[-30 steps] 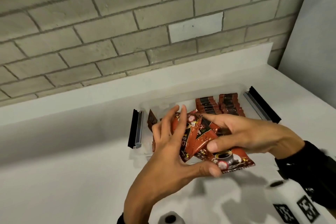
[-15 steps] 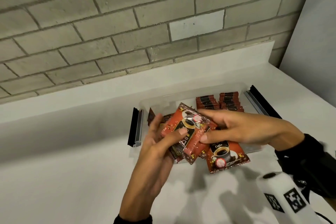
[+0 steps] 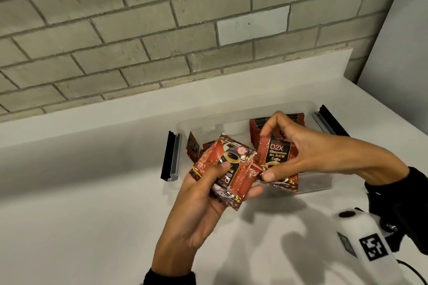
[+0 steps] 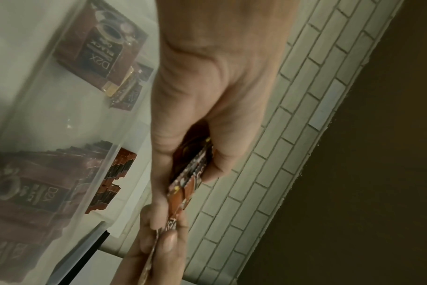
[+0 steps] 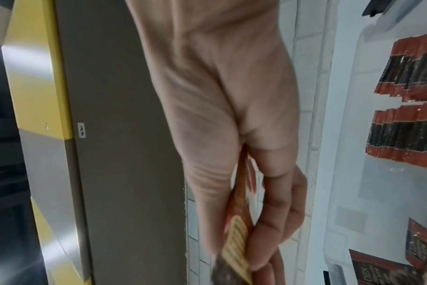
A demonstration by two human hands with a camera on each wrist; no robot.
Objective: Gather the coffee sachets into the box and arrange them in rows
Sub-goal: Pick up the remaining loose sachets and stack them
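A clear plastic box (image 3: 310,109) stands on the white counter with two upright rows of red-brown coffee sachets (image 3: 254,125) at its back right. Loose sachets (image 3: 193,147) lie at its left end. In front of the box my left hand (image 3: 228,177) grips a small stack of sachets (image 3: 216,157), thumb on top. Beside it my right hand (image 3: 268,154) pinches a single D2X sachet (image 3: 276,157) upright between thumb and fingers, over the box's front edge. The left wrist view shows the stack (image 4: 193,173) edge-on in the left hand (image 4: 207,96). The right wrist view shows the rows (image 5: 414,96).
Black and grey latches stick out at the box's left end (image 3: 170,155) and right end (image 3: 331,120). A brick wall (image 3: 162,30) rises behind a white ledge. A white wall (image 3: 407,30) closes the right side. A white wrist camera with a black marker (image 3: 370,245) sits lower right.
Both hands held one bunch of sachets together. Now my right hand has drawn one sachet off to the right and turned it upright, while the left hand keeps the others.
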